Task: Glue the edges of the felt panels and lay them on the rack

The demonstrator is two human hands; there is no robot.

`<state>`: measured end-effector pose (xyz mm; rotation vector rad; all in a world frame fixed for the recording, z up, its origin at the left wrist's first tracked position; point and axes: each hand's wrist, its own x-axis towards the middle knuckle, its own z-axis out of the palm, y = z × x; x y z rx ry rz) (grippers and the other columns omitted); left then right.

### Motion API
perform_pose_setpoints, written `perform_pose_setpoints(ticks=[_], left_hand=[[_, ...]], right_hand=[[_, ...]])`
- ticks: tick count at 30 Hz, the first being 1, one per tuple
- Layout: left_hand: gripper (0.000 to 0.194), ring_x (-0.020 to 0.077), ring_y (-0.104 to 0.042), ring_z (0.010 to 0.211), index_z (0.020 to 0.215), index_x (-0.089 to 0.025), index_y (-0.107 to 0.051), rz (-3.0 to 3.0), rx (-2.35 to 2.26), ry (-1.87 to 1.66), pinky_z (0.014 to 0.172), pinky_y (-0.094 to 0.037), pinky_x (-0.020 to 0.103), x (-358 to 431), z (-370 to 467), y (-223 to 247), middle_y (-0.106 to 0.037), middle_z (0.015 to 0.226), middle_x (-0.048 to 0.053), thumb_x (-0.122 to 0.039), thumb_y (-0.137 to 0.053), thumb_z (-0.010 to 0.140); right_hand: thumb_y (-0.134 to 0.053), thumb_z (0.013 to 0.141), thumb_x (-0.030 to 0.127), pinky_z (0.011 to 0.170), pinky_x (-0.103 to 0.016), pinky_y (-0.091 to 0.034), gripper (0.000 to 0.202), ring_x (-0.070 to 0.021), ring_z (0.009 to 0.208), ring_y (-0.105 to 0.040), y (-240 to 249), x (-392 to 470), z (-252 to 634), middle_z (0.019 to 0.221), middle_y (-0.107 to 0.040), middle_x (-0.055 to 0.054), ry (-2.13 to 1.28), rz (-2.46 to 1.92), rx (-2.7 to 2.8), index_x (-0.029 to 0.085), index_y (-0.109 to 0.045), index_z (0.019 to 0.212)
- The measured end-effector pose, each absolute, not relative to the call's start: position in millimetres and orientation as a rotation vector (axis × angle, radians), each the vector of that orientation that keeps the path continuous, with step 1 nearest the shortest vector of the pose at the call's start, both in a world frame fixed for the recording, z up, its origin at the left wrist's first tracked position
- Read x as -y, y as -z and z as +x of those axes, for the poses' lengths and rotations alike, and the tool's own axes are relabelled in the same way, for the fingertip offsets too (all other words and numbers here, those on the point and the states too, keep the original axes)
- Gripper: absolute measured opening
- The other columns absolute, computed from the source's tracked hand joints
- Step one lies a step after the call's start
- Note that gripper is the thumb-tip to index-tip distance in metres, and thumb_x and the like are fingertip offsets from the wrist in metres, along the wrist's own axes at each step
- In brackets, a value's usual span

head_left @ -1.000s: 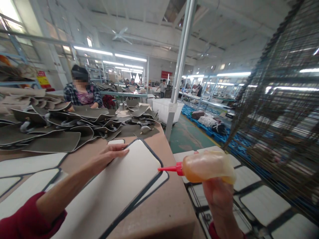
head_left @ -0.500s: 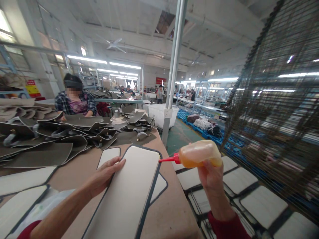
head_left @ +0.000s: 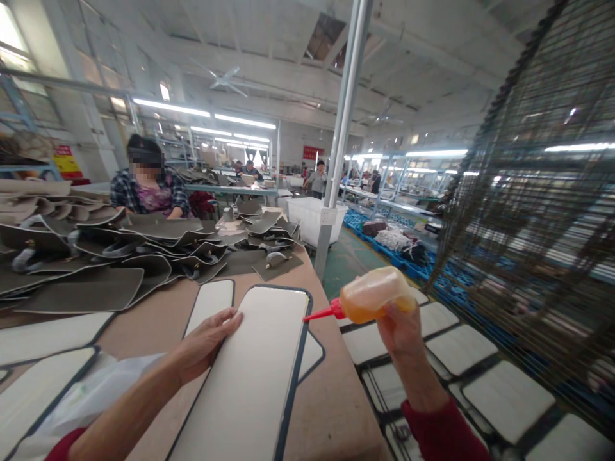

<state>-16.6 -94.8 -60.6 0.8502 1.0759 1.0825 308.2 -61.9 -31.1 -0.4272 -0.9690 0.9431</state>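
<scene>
My left hand point(head_left: 211, 342) grips the left edge of a white panel point(head_left: 250, 378) with a dark border, thumb on its face. The panel is tilted up over the table. In my right hand point(head_left: 401, 333) is a squeeze bottle point(head_left: 369, 298) of amber liquid, held on its side, its red nozzle point(head_left: 319, 314) pointing left. The nozzle tip is at the panel's right edge, below the upper right corner. A thin yellowish line shows along that corner. Other white panels lie beneath and beside it, such as one panel point(head_left: 211, 304) behind my left hand.
Dark grey cut pieces point(head_left: 86, 288) with handles are heaped across the table's far left. A co-worker point(head_left: 148, 186) sits behind them. A metal post point(head_left: 339, 128) rises past the brown table point(head_left: 331, 410). White panels point(head_left: 509, 394) lie on a rack at right, below hanging mesh point(head_left: 528, 160).
The bottle has moved slightly left and its nozzle tip has slid down the panel's right edge from near the corner. My left hand keeps its hold on the panel.
</scene>
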Motion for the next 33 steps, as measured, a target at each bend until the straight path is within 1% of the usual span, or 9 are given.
perform_pose_setpoints(ticks=[4,9,12,17,21,25,28,33], left_hand=[[0.054,0.0143,-0.064,0.060,0.085,-0.018,-0.055,0.819,-1.066,-1.083,0.054,-0.054,0.023,96.5,-18.0,60.7,-0.069,0.072,0.000,-0.046,-0.089,0.053],[0.053,0.0142,-0.066,0.062,0.090,-0.019,-0.056,0.787,-1.038,-1.099,0.056,-0.055,0.023,97.2,-20.7,62.6,-0.069,0.074,-0.001,-0.036,-0.091,0.054],[0.048,0.0129,-0.065,0.059,0.087,-0.019,-0.056,0.796,-1.027,-1.101,0.053,-0.054,0.022,96.4,-23.6,66.8,-0.068,0.072,-0.001,-0.037,-0.089,0.058],[0.043,0.0118,-0.063,0.058,0.086,-0.018,-0.055,0.840,-1.040,-1.085,0.051,-0.052,0.020,93.7,-27.8,69.7,-0.067,0.070,-0.001,-0.039,-0.085,0.064],[0.048,0.0120,-0.061,0.056,0.084,-0.018,-0.054,0.840,-1.072,-1.089,0.049,-0.051,0.020,90.6,-27.5,63.6,-0.066,0.067,-0.002,-0.041,-0.088,0.058],[0.050,0.0119,-0.061,0.056,0.083,-0.017,-0.055,0.836,-1.097,-1.109,0.049,-0.051,0.020,86.8,-26.7,58.9,-0.066,0.067,-0.002,-0.041,-0.089,0.055],[0.046,0.0122,-0.061,0.055,0.082,-0.017,-0.055,0.833,-1.097,-1.119,0.049,-0.052,0.020,83.3,-26.7,58.4,-0.066,0.067,-0.001,-0.038,-0.088,0.057],[0.037,0.0109,-0.059,0.049,0.080,-0.017,-0.055,0.820,-1.086,-1.121,0.045,-0.050,0.019,76.0,-26.1,57.3,-0.064,0.061,-0.002,-0.032,-0.085,0.064]], right_hand=[[-0.089,0.050,0.036,0.094,-0.055,-0.051,0.058,-0.0247,0.077,-0.070,34.0,58.2,307.4,0.085,-0.073,-0.003,-0.964,-0.449,0.959,0.025,-0.070,0.103],[-0.087,0.053,0.037,0.094,-0.054,-0.051,0.053,-0.0233,0.076,-0.069,35.1,58.9,304.7,0.085,-0.073,-0.003,-0.961,-0.465,0.991,0.023,-0.070,0.102],[-0.087,0.053,0.037,0.093,-0.053,-0.052,0.052,-0.0229,0.075,-0.069,34.9,60.3,302.0,0.085,-0.073,-0.003,-0.971,-0.477,0.996,0.023,-0.070,0.100],[-0.088,0.050,0.040,0.091,-0.054,-0.053,0.059,-0.0256,0.078,-0.070,35.7,61.3,296.7,0.084,-0.073,-0.004,-1.000,-0.491,1.010,0.023,-0.068,0.103],[-0.088,0.051,0.040,0.091,-0.053,-0.053,0.058,-0.0242,0.076,-0.069,39.7,61.0,294.3,0.082,-0.073,-0.003,-0.999,-0.500,1.021,0.023,-0.069,0.104],[-0.089,0.049,0.037,0.090,-0.052,-0.053,0.059,-0.0226,0.072,-0.069,43.5,61.2,292.7,0.080,-0.072,-0.002,-1.029,-0.502,0.986,0.023,-0.069,0.103],[-0.089,0.049,0.038,0.090,-0.054,-0.052,0.058,-0.0228,0.070,-0.068,44.0,62.7,291.4,0.079,-0.073,-0.002,-1.038,-0.510,0.992,0.024,-0.070,0.102],[-0.089,0.049,0.038,0.088,-0.053,-0.054,0.052,-0.0216,0.068,-0.067,42.8,66.0,289.9,0.079,-0.073,-0.001,-1.042,-0.493,0.997,0.024,-0.071,0.096]])
